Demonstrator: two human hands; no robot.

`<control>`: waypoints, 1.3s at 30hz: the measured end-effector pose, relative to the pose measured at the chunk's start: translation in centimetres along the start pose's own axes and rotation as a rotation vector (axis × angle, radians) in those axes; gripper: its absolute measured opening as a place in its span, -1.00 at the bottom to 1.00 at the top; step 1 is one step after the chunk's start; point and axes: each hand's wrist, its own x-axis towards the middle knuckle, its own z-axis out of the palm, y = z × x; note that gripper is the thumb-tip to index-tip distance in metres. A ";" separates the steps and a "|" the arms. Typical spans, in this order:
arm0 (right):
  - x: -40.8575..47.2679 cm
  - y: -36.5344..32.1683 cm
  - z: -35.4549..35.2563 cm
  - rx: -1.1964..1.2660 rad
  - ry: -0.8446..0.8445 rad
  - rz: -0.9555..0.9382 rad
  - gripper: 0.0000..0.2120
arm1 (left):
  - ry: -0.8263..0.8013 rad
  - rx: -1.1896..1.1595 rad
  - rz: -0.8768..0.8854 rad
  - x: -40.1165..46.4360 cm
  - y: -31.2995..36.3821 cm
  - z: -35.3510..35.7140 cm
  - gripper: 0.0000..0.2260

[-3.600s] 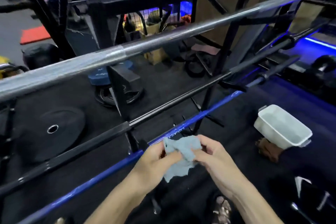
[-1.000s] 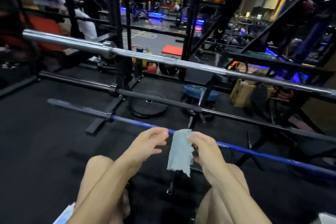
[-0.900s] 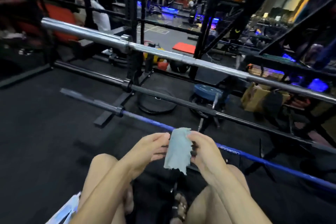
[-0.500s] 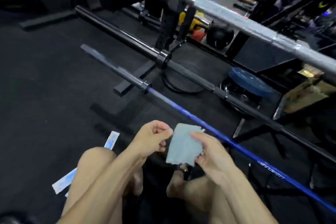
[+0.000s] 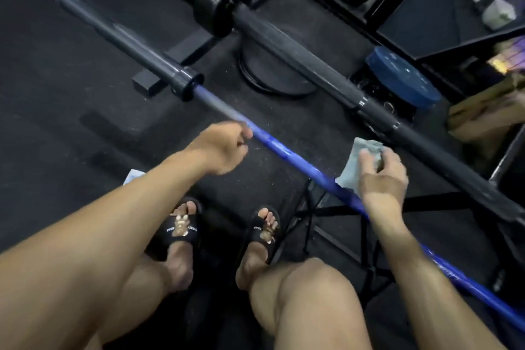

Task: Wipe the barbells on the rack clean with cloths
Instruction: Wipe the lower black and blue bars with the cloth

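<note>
Two hands, left [image 5: 224, 148] gripping blue barbell [image 5: 287, 152], right [image 5: 380, 176] pinching one cloth [image 5: 355, 165]; one black barbell [image 5: 312, 57] beyond.

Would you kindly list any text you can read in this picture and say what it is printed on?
"BEAR": on the strap of the right slide sandal, seen upside down.
Left slide sandal: lettering flanks its bear emblem, too blurred to read surely.
Blue barbell: faint lettering at its lower right end, too blurred to read.

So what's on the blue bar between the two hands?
Head view: nothing; bare blue barbell shaft runs from the left hand to the cloth in the right hand.
</note>
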 end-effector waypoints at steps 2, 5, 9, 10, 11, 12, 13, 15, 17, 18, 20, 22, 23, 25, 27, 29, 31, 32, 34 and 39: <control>-1.2 1.0 1.7 -0.111 -0.120 -0.149 -0.64 | 0.025 0.112 0.078 0.8 0.3 -0.1 -0.62; -3.1 3.1 3.6 -0.173 -0.316 -0.308 -0.74 | -0.055 0.233 0.107 1.6 0.6 -0.1 -0.48; -3.3 3.3 3.3 0.042 -0.347 -0.184 -0.83 | -0.047 0.312 0.070 2.7 -0.1 -0.1 -0.46; -3.2 3.2 3.3 0.021 -0.384 -0.179 -0.84 | -0.025 0.325 0.066 3.0 -0.4 -0.4 -0.47; -3.1 2.9 3.6 -0.035 -0.402 -0.242 -0.81 | 0.008 0.341 0.059 3.2 -0.8 -0.7 -0.48; -3.0 2.6 4.1 -0.108 -0.398 -0.353 -0.76 | 0.034 0.348 0.050 3.2 -1.2 -1.0 -0.48; -3.0 2.5 4.8 -0.186 -0.377 -0.472 -0.72 | 0.045 0.342 0.045 3.1 -1.4 -1.3 -0.47; -3.2 1.5 7.3 -0.315 -0.350 -0.593 -0.59 | 0.031 0.342 0.052 2.8 -1.8 -1.4 -0.45; -3.8 -0.4 10.8 -0.388 -0.366 -0.590 -0.47 | 0.011 0.350 0.053 2.5 -2.0 -1.3 -0.44; -3.9 -1.4 12.5 -0.410 -0.372 -0.607 -0.45 | 0.013 0.349 0.059 2.6 -2.0 -1.3 -0.43; -3.7 -2.2 13.8 -0.464 -0.393 -0.705 -0.44 | 0.024 0.361 0.063 2.6 -2.0 -1.4 -0.44; -3.2 -0.3 11.7 -0.539 -0.385 -0.792 -0.47 | 0.017 0.358 0.049 2.8 -1.8 -1.5 -0.45; -3.3 1.4 9.9 -0.589 -0.363 -0.837 -0.49 | 0.003 0.354 0.038 2.8 -1.7 -1.6 -0.46; -4.0 4.8 6.2 -0.688 -0.355 -0.856 -0.50 | -0.008 0.366 0.028 2.7 -1.5 -1.6 -0.46; -4.7 6.1 4.9 -0.619 -0.332 -0.808 -0.52 | -0.011 0.389 0.028 2.6 -1.3 -1.6 -0.47; -4.5 4.3 6.9 -0.497 -0.299 -0.842 -0.59 | -0.010 0.390 0.008 2.5 -1.0 -1.5 -0.48; -3.6 0.9 9.7 -0.368 -0.306 -0.853 -0.68 | 0.039 0.453 0.027 2.5 -0.8 -1.4 -0.51; -3.1 -0.3 10.6 -0.274 -0.317 -0.800 -0.72 | 0.074 0.497 0.055 2.5 -0.8 -1.4 -0.54; -2.3 -1.2 10.7 -0.095 -0.340 -0.607 -0.74 | 0.122 0.535 0.093 2.7 -0.6 -1.6 -0.59; -1.2 1.8 5.3 -0.151 -0.480 -0.253 -0.77 | 0.046 0.586 0.143 3.9 -0.3 -1.3 -0.58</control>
